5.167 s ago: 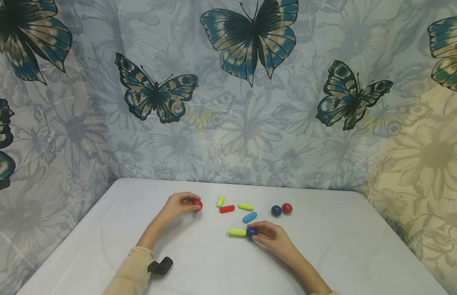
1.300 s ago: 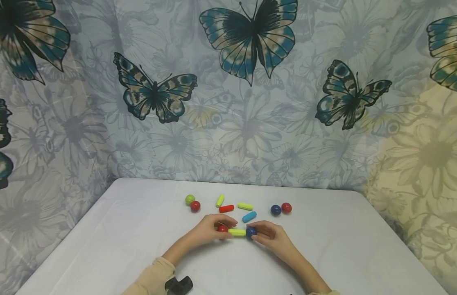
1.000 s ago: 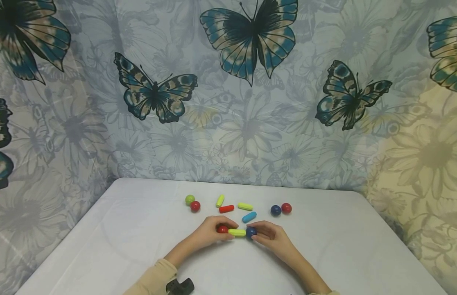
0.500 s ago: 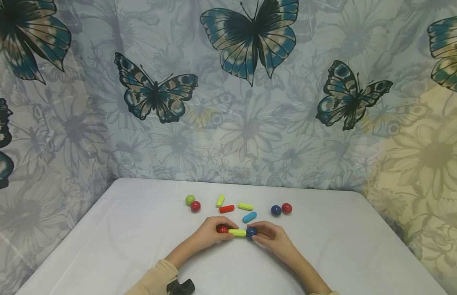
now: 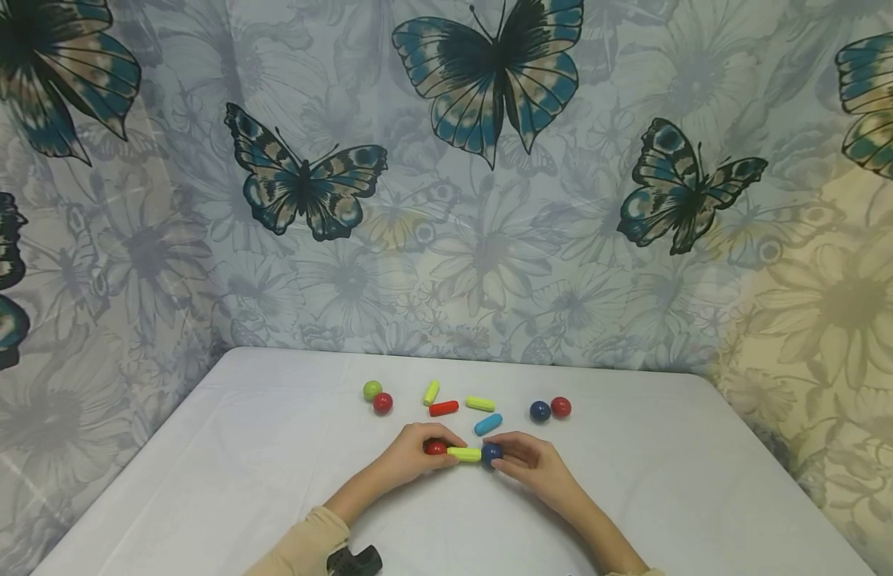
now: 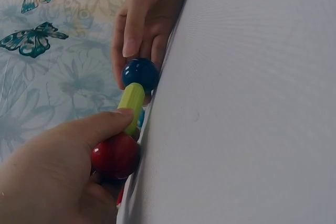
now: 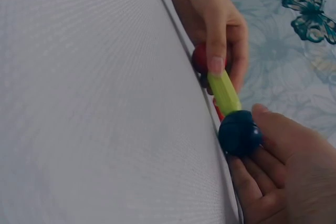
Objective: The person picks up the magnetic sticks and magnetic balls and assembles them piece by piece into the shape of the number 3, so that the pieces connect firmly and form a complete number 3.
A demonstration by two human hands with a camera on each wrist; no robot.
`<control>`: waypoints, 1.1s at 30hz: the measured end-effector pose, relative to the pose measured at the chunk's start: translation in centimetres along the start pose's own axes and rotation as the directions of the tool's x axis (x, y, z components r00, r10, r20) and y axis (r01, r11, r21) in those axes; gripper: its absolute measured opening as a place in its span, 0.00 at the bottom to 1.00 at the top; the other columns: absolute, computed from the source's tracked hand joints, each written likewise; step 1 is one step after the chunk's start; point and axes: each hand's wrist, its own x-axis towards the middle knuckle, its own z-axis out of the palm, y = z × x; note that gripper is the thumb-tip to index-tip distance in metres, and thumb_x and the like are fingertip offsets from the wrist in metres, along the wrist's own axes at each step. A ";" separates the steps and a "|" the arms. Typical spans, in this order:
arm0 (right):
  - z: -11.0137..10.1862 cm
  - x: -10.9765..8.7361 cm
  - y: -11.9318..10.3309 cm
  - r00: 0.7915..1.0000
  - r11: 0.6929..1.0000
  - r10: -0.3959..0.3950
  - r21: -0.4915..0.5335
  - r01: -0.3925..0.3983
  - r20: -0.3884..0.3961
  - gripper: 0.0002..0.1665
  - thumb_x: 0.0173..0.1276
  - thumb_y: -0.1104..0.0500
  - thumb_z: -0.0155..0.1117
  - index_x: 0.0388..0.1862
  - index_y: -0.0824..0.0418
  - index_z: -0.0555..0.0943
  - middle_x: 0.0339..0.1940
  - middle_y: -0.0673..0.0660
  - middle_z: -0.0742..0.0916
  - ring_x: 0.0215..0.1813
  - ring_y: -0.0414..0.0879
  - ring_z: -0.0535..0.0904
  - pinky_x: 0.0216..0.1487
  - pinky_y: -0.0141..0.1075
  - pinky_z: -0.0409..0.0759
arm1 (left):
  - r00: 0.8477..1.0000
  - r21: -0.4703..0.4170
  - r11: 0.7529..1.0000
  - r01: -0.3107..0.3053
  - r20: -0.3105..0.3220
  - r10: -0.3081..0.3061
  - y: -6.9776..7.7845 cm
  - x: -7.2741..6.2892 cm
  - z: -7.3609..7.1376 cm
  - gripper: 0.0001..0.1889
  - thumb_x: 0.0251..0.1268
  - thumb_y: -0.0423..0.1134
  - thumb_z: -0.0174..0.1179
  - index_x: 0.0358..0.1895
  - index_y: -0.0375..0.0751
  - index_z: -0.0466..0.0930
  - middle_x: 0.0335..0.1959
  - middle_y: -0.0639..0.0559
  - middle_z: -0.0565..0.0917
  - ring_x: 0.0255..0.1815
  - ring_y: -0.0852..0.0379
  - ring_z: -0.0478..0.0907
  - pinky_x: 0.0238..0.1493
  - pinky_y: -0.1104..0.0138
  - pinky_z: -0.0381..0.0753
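A yellow-green rod (image 5: 464,454) lies near the middle of the white table, between a red ball (image 5: 435,448) at its left end and a dark blue ball (image 5: 492,454) at its right end. My left hand (image 5: 410,456) pinches the rod's left end, thumb (image 6: 123,116) on the rod, with the red ball (image 6: 115,155) under the palm side. My right hand (image 5: 536,464) holds the blue ball (image 7: 240,133) between thumb and fingers. The fingertips behind the rod are partly hidden in the head view.
Behind the hands lie a blue rod (image 5: 488,424), a red rod (image 5: 443,409) and two yellow-green rods (image 5: 480,404). A green ball (image 5: 372,390) and a red ball (image 5: 382,403) sit back left; blue (image 5: 539,411) and red balls (image 5: 561,407) sit back right.
My left hand has come right and nearer from the back-left balls, and a red ball now sits at the rod's left end. Lately its thumb shifted slightly. My right hand stays put.
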 end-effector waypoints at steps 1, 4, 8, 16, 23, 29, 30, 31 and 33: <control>0.0 0.0 -0.1 1.000 1.000 0.003 -0.006 -0.003 -0.007 0.24 0.64 0.56 0.68 0.58 0.60 0.79 0.60 0.61 0.83 0.61 0.41 0.81 0.60 0.27 0.78 | 1.000 0.000 1.000 -0.004 0.000 0.004 0.0 0.0 0.0 0.11 0.59 0.40 0.68 0.46 0.57 0.86 0.46 0.62 0.87 0.55 0.61 0.79 0.59 0.70 0.76; 0.1 0.0 -0.2 1.000 0.999 0.001 -0.034 -0.001 -0.026 0.24 0.66 0.53 0.67 0.58 0.59 0.79 0.59 0.60 0.84 0.60 0.40 0.81 0.59 0.25 0.77 | 1.000 0.000 1.000 -0.015 -0.001 0.015 -0.1 0.0 0.0 0.11 0.59 0.41 0.68 0.46 0.56 0.87 0.46 0.61 0.88 0.55 0.60 0.79 0.58 0.70 0.76; 0.2 0.1 -0.5 0.997 0.997 0.016 -0.076 -0.021 -0.071 0.24 0.67 0.50 0.66 0.58 0.58 0.79 0.59 0.58 0.85 0.62 0.47 0.81 0.57 0.23 0.78 | 1.000 -0.003 1.000 -0.003 0.000 0.003 -0.1 0.0 -0.1 0.11 0.59 0.40 0.68 0.46 0.56 0.87 0.46 0.62 0.88 0.54 0.61 0.79 0.57 0.72 0.76; 0.1 0.2 -0.6 0.988 0.998 0.024 -0.055 -0.032 -0.150 0.22 0.68 0.52 0.65 0.57 0.60 0.80 0.58 0.59 0.85 0.64 0.54 0.79 0.58 0.24 0.78 | 1.000 -0.007 1.000 -0.004 0.002 0.004 -0.2 0.1 0.0 0.11 0.59 0.41 0.68 0.46 0.56 0.87 0.46 0.60 0.88 0.53 0.62 0.79 0.55 0.73 0.75; 0.0 0.3 -0.9 0.977 0.996 0.034 -0.068 -0.049 -0.211 0.22 0.67 0.58 0.66 0.59 0.62 0.78 0.60 0.60 0.84 0.66 0.54 0.77 0.62 0.33 0.78 | 1.000 -0.011 1.000 0.003 0.006 -0.002 -0.2 0.2 0.0 0.11 0.59 0.41 0.69 0.45 0.57 0.87 0.46 0.61 0.88 0.51 0.66 0.78 0.52 0.75 0.75; 0.0 0.8 -0.8 0.967 0.991 0.065 -0.101 -0.092 -0.247 0.28 0.66 0.61 0.66 0.64 0.64 0.74 0.64 0.62 0.80 0.69 0.56 0.74 0.65 0.39 0.74 | 1.000 -0.001 1.000 0.016 0.007 -0.016 0.0 0.2 0.0 0.11 0.59 0.41 0.69 0.45 0.57 0.87 0.46 0.61 0.88 0.51 0.66 0.78 0.52 0.75 0.76; 0.0 0.9 -0.7 0.966 0.989 0.070 -0.107 -0.100 -0.250 0.29 0.66 0.61 0.67 0.65 0.64 0.73 0.65 0.62 0.80 0.69 0.56 0.74 0.65 0.39 0.74 | 1.000 -0.003 1.000 0.018 0.007 -0.018 0.0 0.2 0.0 0.11 0.59 0.41 0.69 0.46 0.57 0.87 0.46 0.61 0.88 0.51 0.66 0.78 0.52 0.75 0.75; 0.0 1.0 -0.7 0.965 0.988 0.073 -0.116 -0.105 -0.252 0.30 0.66 0.61 0.67 0.66 0.64 0.72 0.65 0.62 0.80 0.69 0.56 0.74 0.65 0.39 0.74 | 1.000 -0.004 1.000 0.015 0.006 -0.015 -0.1 0.2 0.0 0.11 0.59 0.40 0.69 0.45 0.57 0.87 0.46 0.61 0.88 0.51 0.66 0.77 0.52 0.75 0.76; 0.0 1.3 -0.6 0.964 0.987 0.080 -0.117 -0.113 -0.252 0.31 0.65 0.62 0.67 0.66 0.65 0.72 0.66 0.63 0.79 0.70 0.56 0.73 0.65 0.40 0.74 | 1.000 -0.007 1.000 0.016 0.007 -0.016 -0.1 0.2 0.0 0.12 0.59 0.40 0.69 0.46 0.56 0.87 0.46 0.61 0.88 0.50 0.66 0.77 0.52 0.75 0.75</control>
